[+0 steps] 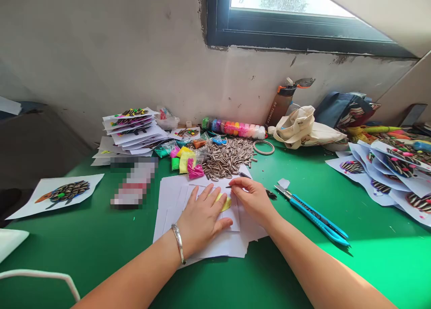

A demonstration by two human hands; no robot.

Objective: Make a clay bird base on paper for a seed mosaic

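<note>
My left hand (204, 217) lies flat with fingers spread on white paper sheets (168, 210), a silver bangle at its wrist. A flat yellow clay piece (225, 203) shows beneath and beside its fingers. To the right, my right hand (252, 199) is closed in a pinch at the top of the paper, close to the clay. From its fingertips a small dark pointed thing (229, 187) sticks out, too small to name surely. Behind this hand lies a black pen (270, 194), partly hidden. Just beyond both hands spreads a pile of striped sunflower seeds (225, 156).
Clay packets (186, 163) and a tape roll (263, 147) border the seeds. A blue utility knife (318, 219) lies right. Seed-covered picture cards stand stacked left (131, 129) and right (387, 174). A bottle (281, 103) and cloth bag (298, 129) are by the wall.
</note>
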